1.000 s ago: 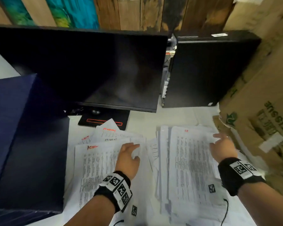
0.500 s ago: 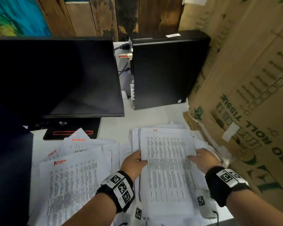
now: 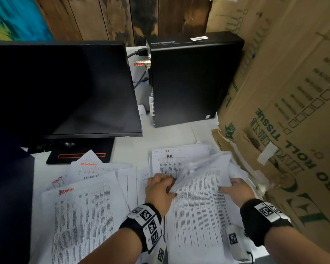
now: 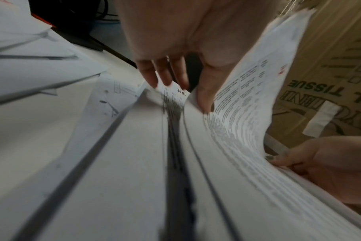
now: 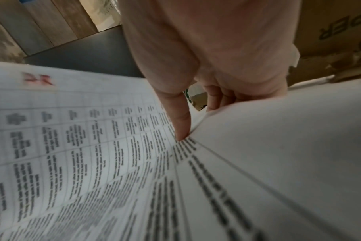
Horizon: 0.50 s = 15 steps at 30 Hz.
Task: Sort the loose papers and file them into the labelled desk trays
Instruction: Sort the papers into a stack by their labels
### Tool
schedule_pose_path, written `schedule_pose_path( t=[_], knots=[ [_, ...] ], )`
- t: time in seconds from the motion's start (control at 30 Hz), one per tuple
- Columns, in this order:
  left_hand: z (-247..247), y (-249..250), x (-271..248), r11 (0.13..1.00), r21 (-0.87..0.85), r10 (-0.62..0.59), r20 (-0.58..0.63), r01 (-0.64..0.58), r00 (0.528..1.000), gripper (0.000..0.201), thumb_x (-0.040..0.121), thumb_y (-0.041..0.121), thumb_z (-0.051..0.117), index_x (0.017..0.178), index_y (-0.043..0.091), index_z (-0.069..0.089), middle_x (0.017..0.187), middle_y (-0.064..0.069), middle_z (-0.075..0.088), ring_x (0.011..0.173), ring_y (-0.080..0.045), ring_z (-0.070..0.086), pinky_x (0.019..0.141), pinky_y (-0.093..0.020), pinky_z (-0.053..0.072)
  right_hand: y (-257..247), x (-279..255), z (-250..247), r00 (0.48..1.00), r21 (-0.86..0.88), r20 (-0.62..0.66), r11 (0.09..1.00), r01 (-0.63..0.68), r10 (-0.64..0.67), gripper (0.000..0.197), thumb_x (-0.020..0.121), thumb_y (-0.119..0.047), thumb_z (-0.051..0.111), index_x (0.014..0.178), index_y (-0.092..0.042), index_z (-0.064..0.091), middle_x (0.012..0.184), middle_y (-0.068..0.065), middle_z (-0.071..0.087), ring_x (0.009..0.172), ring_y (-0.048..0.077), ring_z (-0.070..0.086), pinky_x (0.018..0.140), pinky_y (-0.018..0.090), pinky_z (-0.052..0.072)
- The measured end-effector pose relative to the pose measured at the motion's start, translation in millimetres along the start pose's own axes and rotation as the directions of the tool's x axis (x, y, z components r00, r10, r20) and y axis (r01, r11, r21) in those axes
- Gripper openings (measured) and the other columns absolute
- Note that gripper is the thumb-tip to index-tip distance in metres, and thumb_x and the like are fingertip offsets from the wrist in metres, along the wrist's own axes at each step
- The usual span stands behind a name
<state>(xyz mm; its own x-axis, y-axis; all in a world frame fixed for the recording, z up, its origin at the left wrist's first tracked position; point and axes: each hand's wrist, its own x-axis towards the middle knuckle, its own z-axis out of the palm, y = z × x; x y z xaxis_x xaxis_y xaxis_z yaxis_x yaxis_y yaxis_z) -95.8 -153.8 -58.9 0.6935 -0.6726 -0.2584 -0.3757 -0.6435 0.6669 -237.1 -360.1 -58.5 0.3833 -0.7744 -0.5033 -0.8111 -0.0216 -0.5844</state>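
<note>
Top sheet (image 3: pixel 202 164) now lifted off right stack (image 3: pixel 196 216), lower centre; left hand (image 3: pixel 159 189) and right hand (image 3: pixel 235 189) pinch its edges. Right wrist view alone shows its red heading; head view shows the ADMIN pile (image 3: pixel 80 216) lower left.

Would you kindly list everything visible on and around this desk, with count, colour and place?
lifted sheet: one, white, printed, blurred, raised over the right pile between both hands
right paper pile: one, white, front right of the desk, a sheet marked HR at its far end
left paper pile: one, white, front left, top sheet marked ADMIN in red
monitor: one, black, back left
computer tower: one, black, back centre
cardboard boxes: several, brown with green print, right side
desk: one, white
left hand: one, pinches the lifted sheet's left edge
right hand: one, grips its right edge
wrist bands: two, black with markers
</note>
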Motion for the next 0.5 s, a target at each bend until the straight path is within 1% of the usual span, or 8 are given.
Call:
schedule_pose_path(
  t=[0.07, 0.13, 0.17, 0.2, 0.27, 0.37, 0.43, 0.5],
  knots=[
    [0, -3, 0, 0.999, 0.014, -0.049, -0.045, 0.05, 0.998, 0.027, 0.08, 0.027, 0.07, 0.107, 0.028, 0.067, 0.147, 0.005, 0.026, 0.137, -0.021, 0.016, 0.112, -0.027, 0.013, 4, 1, 1, 1.0, 0.022, 0.003, 1.0, 0.003, -0.004, 0.038, 0.076, -0.012, 0.075, 0.11, -0.002, 0.064, 0.106, 0.01, 0.068, 0.092, 0.025, 0.061, 0.082, 0.028, 0.044],
    [0, -7, 2, 0.993, -0.042, -0.11, -0.03, 0.109, 0.993, 0.024, 0.078, 0.027, 0.073, 0.102, 0.026, 0.07, 0.156, 0.004, 0.008, 0.143, -0.022, 0.002, 0.117, -0.033, 0.005, 7, 3, 2, 1.0, 0.043, -0.01, 0.999, 0.0, 0.001, 0.036, 0.075, -0.014, 0.076, 0.109, -0.003, 0.066, 0.105, 0.01, 0.069, 0.095, 0.027, 0.064, 0.085, 0.032, 0.048],
    [0, -7, 3, 0.987, -0.083, -0.138, -0.018, 0.136, 0.99, 0.025, 0.078, 0.025, 0.073, 0.102, 0.026, 0.07, 0.157, 0.002, 0.005, 0.144, -0.023, 0.0, 0.117, -0.034, 0.004, 8, 3, 3, 1.0, 0.049, -0.031, 0.999, 0.003, -0.001, 0.036, 0.076, -0.015, 0.075, 0.108, -0.003, 0.065, 0.105, 0.011, 0.069, 0.095, 0.028, 0.064, 0.086, 0.034, 0.049],
    [-1, -7, 3, 0.977, -0.141, -0.165, -0.017, 0.162, 0.986, 0.027, 0.078, 0.023, 0.074, 0.104, 0.025, 0.07, 0.157, -0.001, 0.006, 0.144, -0.023, 0.002, 0.117, -0.034, 0.005, 7, 3, 4, 0.998, 0.057, -0.057, 0.998, 0.011, -0.008, 0.036, 0.077, -0.017, 0.074, 0.109, -0.003, 0.063, 0.105, 0.011, 0.069, 0.094, 0.028, 0.063, 0.086, 0.035, 0.049],
    [-5, -5, 3, 0.941, -0.285, -0.198, -0.026, 0.183, 0.98, 0.028, 0.081, 0.016, 0.071, 0.108, 0.02, 0.068, 0.155, -0.005, 0.019, 0.142, -0.023, 0.018, 0.115, -0.028, 0.016, 3, 2, 5, 0.994, 0.068, -0.105, 0.997, 0.045, -0.038, 0.036, 0.081, -0.019, 0.071, 0.111, -0.005, 0.059, 0.107, 0.01, 0.067, 0.091, 0.025, 0.06, 0.083, 0.033, 0.048],
    [-12, -1, 3, 0.886, -0.432, -0.195, -0.018, 0.168, 0.981, 0.021, 0.087, 0.011, 0.062, 0.106, 0.019, 0.063, 0.134, -0.007, 0.051, 0.115, -0.018, 0.051, 0.095, -0.022, 0.039, -7, 4, 4, 0.99, 0.034, -0.109, 0.996, 0.088, -0.084, 0.033, 0.085, -0.02, 0.066, 0.115, -0.007, 0.058, 0.109, 0.008, 0.065, 0.087, 0.019, 0.054, 0.076, 0.026, 0.04],
    [-15, 1, 4, 0.878, -0.45, -0.202, -0.043, 0.162, 0.978, 0.019, 0.088, 0.01, 0.061, 0.105, 0.018, 0.061, 0.118, -0.002, 0.06, 0.098, -0.012, 0.055, 0.082, -0.02, 0.041, -12, 7, 5, 0.994, -0.001, -0.065, 0.996, 0.085, -0.085, 0.036, 0.086, -0.02, 0.065, 0.119, -0.007, 0.059, 0.112, 0.009, 0.065, 0.089, 0.02, 0.055, 0.077, 0.025, 0.04],
    [-14, 0, 6, 0.902, -0.396, -0.218, -0.08, 0.17, 0.973, 0.023, 0.086, 0.011, 0.063, 0.109, 0.014, 0.061, 0.114, 0.002, 0.054, 0.096, -0.01, 0.051, 0.082, -0.018, 0.039, -13, 10, 7, 0.998, -0.015, -0.016, 0.998, 0.066, -0.066, 0.043, 0.085, -0.02, 0.066, 0.124, -0.005, 0.057, 0.119, 0.01, 0.063, 0.099, 0.024, 0.059, 0.081, 0.025, 0.042]
  ],
)
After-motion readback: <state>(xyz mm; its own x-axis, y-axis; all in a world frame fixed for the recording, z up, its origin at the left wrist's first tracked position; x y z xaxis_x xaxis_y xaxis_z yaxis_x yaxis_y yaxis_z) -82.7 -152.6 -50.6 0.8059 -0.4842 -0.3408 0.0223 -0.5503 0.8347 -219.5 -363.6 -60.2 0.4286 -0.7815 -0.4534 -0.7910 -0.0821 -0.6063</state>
